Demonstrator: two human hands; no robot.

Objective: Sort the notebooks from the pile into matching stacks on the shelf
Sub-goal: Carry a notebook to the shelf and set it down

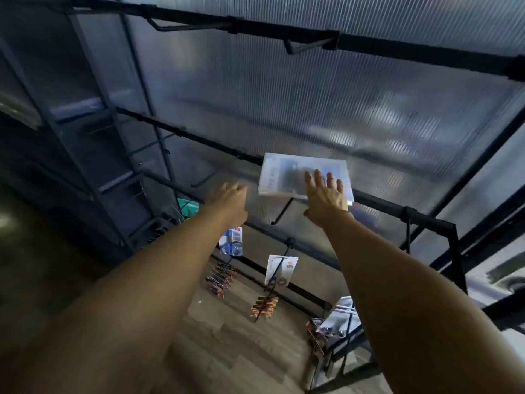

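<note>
A pale blue-white notebook (287, 173) lies flat at the level of a black rail (377, 201) of the display rack, in the middle of the head view. My right hand (325, 194) is stretched out with straight fingers, its fingertips over the notebook's near right part. Left of the notebook, my left hand (228, 197) reaches forward, blurred, with loosely bent fingers and nothing in it. It does not touch the notebook. The pile and the other stacks are out of view.
Ribbed translucent panels (312, 103) back the rack, crossed by black rails with empty hooks (306, 46). Below hang scissor packs (231, 241), a white pack (281, 270) and small carded items (264, 307) over a wooden floor (227, 336). A dark shelf frame (93, 155) stands left.
</note>
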